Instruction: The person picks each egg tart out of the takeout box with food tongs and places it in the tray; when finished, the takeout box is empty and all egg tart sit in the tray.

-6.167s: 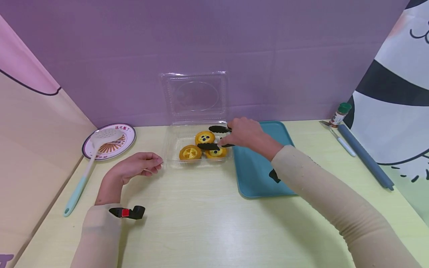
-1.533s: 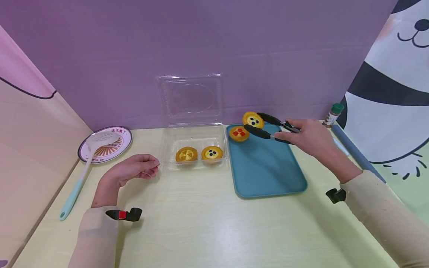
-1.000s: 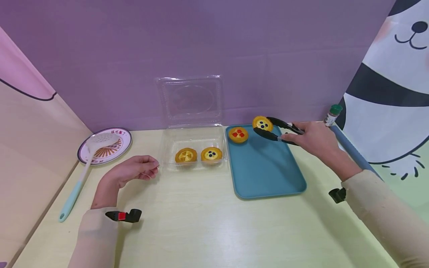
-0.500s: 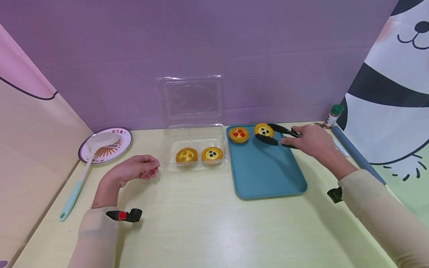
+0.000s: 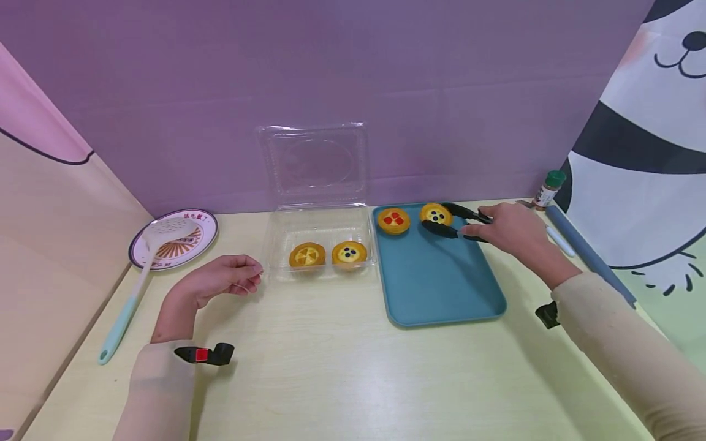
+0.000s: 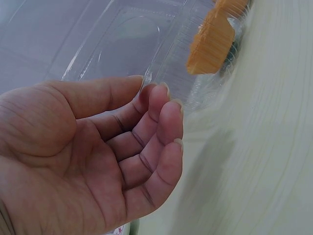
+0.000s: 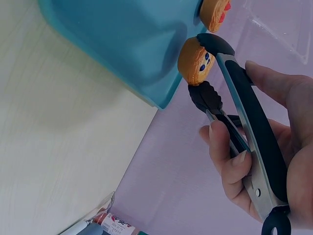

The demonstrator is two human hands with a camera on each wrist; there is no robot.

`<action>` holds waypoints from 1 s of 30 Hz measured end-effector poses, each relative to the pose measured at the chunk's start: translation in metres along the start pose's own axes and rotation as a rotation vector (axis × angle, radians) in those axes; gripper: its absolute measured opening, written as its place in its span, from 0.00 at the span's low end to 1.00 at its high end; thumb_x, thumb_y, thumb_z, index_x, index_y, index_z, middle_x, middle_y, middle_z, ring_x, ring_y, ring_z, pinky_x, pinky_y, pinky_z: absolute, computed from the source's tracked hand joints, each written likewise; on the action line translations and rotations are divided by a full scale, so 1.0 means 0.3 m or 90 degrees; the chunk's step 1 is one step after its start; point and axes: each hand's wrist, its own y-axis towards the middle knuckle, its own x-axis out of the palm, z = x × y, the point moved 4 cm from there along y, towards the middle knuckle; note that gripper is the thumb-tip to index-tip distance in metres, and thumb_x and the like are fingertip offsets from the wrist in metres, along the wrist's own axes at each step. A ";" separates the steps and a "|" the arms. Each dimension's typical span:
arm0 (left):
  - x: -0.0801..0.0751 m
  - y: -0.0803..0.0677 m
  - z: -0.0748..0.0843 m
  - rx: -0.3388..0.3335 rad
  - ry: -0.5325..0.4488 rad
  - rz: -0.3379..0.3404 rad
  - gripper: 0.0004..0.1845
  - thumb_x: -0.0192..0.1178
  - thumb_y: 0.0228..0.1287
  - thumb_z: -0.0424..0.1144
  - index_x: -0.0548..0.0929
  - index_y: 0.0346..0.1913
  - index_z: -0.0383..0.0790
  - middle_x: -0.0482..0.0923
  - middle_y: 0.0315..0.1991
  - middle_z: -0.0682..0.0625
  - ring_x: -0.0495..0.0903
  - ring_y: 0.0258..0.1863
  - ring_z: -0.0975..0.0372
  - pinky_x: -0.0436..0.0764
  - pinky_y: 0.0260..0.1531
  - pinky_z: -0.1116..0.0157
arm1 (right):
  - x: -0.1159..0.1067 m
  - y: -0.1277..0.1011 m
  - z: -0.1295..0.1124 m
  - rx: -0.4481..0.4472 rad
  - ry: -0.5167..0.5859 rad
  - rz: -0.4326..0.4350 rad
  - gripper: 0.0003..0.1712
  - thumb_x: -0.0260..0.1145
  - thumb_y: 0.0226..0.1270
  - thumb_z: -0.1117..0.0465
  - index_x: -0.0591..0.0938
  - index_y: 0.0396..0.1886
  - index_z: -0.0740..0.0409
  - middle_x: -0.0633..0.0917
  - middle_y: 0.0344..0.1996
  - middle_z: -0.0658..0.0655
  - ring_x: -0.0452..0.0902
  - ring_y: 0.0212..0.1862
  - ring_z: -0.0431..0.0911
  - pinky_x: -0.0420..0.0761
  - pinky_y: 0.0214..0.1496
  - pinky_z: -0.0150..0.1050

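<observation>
My right hand grips black-tipped tongs, their tips on either side of a blueberry tart. That tart is at the far edge of the blue tray, right of a tart with red topping. My left hand pinches the left edge of a clear plastic clamshell box between thumb and forefinger, the other fingers curled, as the left wrist view shows. Inside the box sit a yellow-topped tart and another blueberry tart. Its lid stands upright behind.
At the left, a white skimmer with a pale green handle lies across a patterned plate. A green-capped jar, a knife with a pale handle and a blue-grey rod are at the right.
The tongs have carried one blueberry tart from the box rightward to the tray. Over the last second, they have lowered it at the tray's far edge. The left hand stays at the box.
</observation>
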 end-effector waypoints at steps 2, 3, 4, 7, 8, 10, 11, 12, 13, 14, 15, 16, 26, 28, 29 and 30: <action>0.000 0.000 0.000 0.002 0.000 0.001 0.22 0.54 0.77 0.44 0.71 0.56 0.25 0.78 0.40 0.47 0.81 0.38 0.60 0.83 0.46 0.65 | 0.000 0.003 0.000 -0.005 -0.006 -0.001 0.48 0.63 0.63 0.30 0.71 0.71 0.59 0.86 0.50 0.68 0.81 0.38 0.57 0.77 0.24 0.43; 0.000 0.001 0.000 0.002 -0.001 0.001 0.22 0.54 0.77 0.44 0.71 0.55 0.25 0.78 0.39 0.46 0.81 0.38 0.60 0.83 0.46 0.65 | 0.001 0.004 0.000 -0.007 -0.008 -0.002 0.48 0.63 0.63 0.30 0.71 0.71 0.59 0.85 0.50 0.68 0.81 0.39 0.57 0.77 0.25 0.43; 0.000 0.001 0.000 0.003 -0.001 0.001 0.22 0.54 0.76 0.44 0.71 0.55 0.25 0.78 0.39 0.47 0.81 0.38 0.60 0.83 0.46 0.65 | 0.000 0.005 -0.001 -0.009 -0.009 -0.002 0.48 0.63 0.63 0.31 0.72 0.71 0.59 0.86 0.50 0.68 0.81 0.39 0.57 0.78 0.26 0.44; -0.001 0.002 -0.001 0.003 -0.003 0.001 0.22 0.54 0.76 0.44 0.71 0.55 0.25 0.79 0.39 0.47 0.82 0.39 0.59 0.83 0.46 0.64 | -0.002 0.008 -0.002 -0.012 -0.007 -0.006 0.48 0.63 0.63 0.31 0.71 0.71 0.60 0.86 0.50 0.68 0.82 0.40 0.58 0.79 0.28 0.45; -0.001 0.002 -0.002 0.004 -0.001 0.000 0.22 0.54 0.77 0.44 0.71 0.55 0.25 0.79 0.39 0.47 0.82 0.39 0.59 0.83 0.46 0.64 | -0.003 0.008 -0.002 -0.014 -0.008 -0.007 0.48 0.63 0.63 0.30 0.71 0.71 0.60 0.86 0.50 0.68 0.82 0.39 0.57 0.79 0.27 0.45; 0.000 0.003 -0.002 0.005 0.001 -0.001 0.22 0.54 0.77 0.44 0.71 0.55 0.25 0.79 0.39 0.47 0.82 0.39 0.59 0.83 0.46 0.64 | -0.005 0.009 -0.005 -0.016 -0.010 -0.008 0.48 0.63 0.63 0.30 0.72 0.71 0.61 0.86 0.47 0.67 0.81 0.38 0.57 0.78 0.27 0.44; 0.000 0.003 -0.001 0.006 0.002 -0.001 0.22 0.54 0.77 0.44 0.71 0.55 0.25 0.79 0.39 0.47 0.82 0.39 0.59 0.83 0.46 0.64 | -0.005 0.011 -0.005 -0.017 -0.011 -0.009 0.48 0.63 0.63 0.30 0.72 0.71 0.60 0.86 0.47 0.67 0.81 0.38 0.57 0.78 0.26 0.44; 0.000 0.004 -0.001 0.007 0.004 -0.002 0.22 0.53 0.77 0.44 0.71 0.55 0.25 0.79 0.39 0.48 0.82 0.39 0.59 0.83 0.46 0.64 | -0.007 0.011 -0.007 -0.017 -0.012 -0.009 0.48 0.63 0.63 0.30 0.72 0.70 0.60 0.86 0.48 0.67 0.81 0.38 0.57 0.78 0.26 0.44; 0.001 0.004 0.000 0.007 0.004 -0.002 0.21 0.53 0.77 0.44 0.71 0.55 0.25 0.79 0.39 0.48 0.81 0.39 0.60 0.83 0.46 0.64 | -0.008 0.012 -0.008 -0.017 -0.013 -0.010 0.48 0.62 0.63 0.30 0.72 0.70 0.60 0.86 0.48 0.67 0.81 0.38 0.57 0.78 0.26 0.44; 0.001 0.003 0.001 0.009 0.005 -0.003 0.21 0.53 0.77 0.44 0.71 0.55 0.25 0.79 0.39 0.48 0.81 0.39 0.60 0.83 0.46 0.64 | -0.008 0.013 -0.008 -0.016 -0.015 -0.010 0.48 0.62 0.63 0.29 0.72 0.70 0.60 0.86 0.49 0.67 0.81 0.39 0.57 0.78 0.26 0.43; 0.002 0.003 0.002 0.007 0.003 -0.003 0.21 0.53 0.77 0.44 0.71 0.55 0.25 0.79 0.39 0.48 0.81 0.38 0.60 0.83 0.45 0.65 | -0.008 0.013 -0.009 -0.016 -0.016 -0.011 0.48 0.62 0.63 0.29 0.73 0.70 0.60 0.86 0.49 0.67 0.80 0.38 0.57 0.78 0.26 0.44; 0.002 0.002 0.003 0.008 0.003 -0.004 0.21 0.53 0.77 0.44 0.71 0.55 0.25 0.79 0.39 0.48 0.81 0.38 0.60 0.83 0.45 0.65 | -0.008 0.014 -0.010 -0.015 -0.016 -0.012 0.48 0.62 0.63 0.29 0.73 0.70 0.60 0.86 0.48 0.67 0.80 0.39 0.57 0.78 0.26 0.44; 0.012 -0.010 0.017 0.008 -0.008 -0.003 0.20 0.53 0.77 0.43 0.72 0.55 0.25 0.79 0.40 0.48 0.82 0.39 0.59 0.83 0.46 0.63 | -0.015 0.010 -0.022 -0.022 -0.011 0.008 0.44 0.65 0.62 0.32 0.76 0.67 0.59 0.87 0.45 0.66 0.82 0.37 0.56 0.79 0.28 0.47; 0.010 -0.011 0.016 0.005 -0.008 -0.001 0.20 0.53 0.77 0.43 0.72 0.55 0.26 0.79 0.40 0.48 0.82 0.39 0.59 0.83 0.47 0.63 | -0.016 0.009 -0.023 -0.023 -0.013 0.008 0.43 0.65 0.63 0.32 0.76 0.67 0.59 0.86 0.47 0.66 0.82 0.37 0.57 0.78 0.27 0.47; 0.009 -0.011 0.015 0.004 -0.009 0.000 0.20 0.54 0.77 0.43 0.72 0.55 0.26 0.79 0.40 0.48 0.82 0.39 0.59 0.83 0.47 0.63 | -0.016 0.009 -0.024 -0.023 -0.013 0.008 0.43 0.65 0.63 0.32 0.76 0.67 0.59 0.86 0.48 0.67 0.82 0.38 0.57 0.79 0.28 0.47; 0.009 -0.010 0.015 0.002 -0.010 0.001 0.20 0.54 0.77 0.43 0.72 0.55 0.26 0.79 0.40 0.48 0.82 0.39 0.59 0.83 0.47 0.63 | -0.017 0.008 -0.023 -0.024 -0.013 0.007 0.43 0.64 0.63 0.32 0.76 0.67 0.59 0.86 0.49 0.67 0.82 0.38 0.57 0.79 0.28 0.47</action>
